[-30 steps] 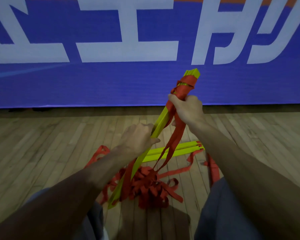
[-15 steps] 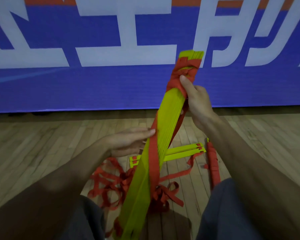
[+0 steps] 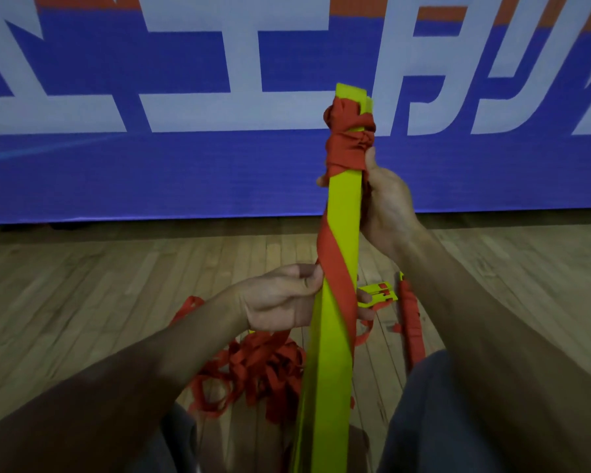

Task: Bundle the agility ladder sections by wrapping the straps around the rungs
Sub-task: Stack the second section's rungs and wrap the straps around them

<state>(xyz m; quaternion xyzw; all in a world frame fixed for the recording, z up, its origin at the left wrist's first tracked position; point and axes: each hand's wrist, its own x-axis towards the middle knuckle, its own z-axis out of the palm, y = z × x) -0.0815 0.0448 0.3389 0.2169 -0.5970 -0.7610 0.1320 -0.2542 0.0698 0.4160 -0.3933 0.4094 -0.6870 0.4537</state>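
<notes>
The right grip [image 3: 386, 203] clasps the upright yellow rungs [image 3: 343, 206] below their wrapped top, the left grip [image 3: 280, 298] curls round the red strap [image 3: 338, 278] crossing them

The rungs [image 3: 343, 206] run off the bottom edge, so their lower end is out of sight. The right hand [image 3: 386, 206] curls its fingers behind them, and only one tip shows at the left. The left hand [image 3: 280, 298] does likewise, tips showing on the right; whether it also pinches the strap [image 3: 338, 278] is unclear. A floor stack [image 3: 381, 291] is mostly covered — the banner [image 3: 185, 172] letters are cropped.
</notes>
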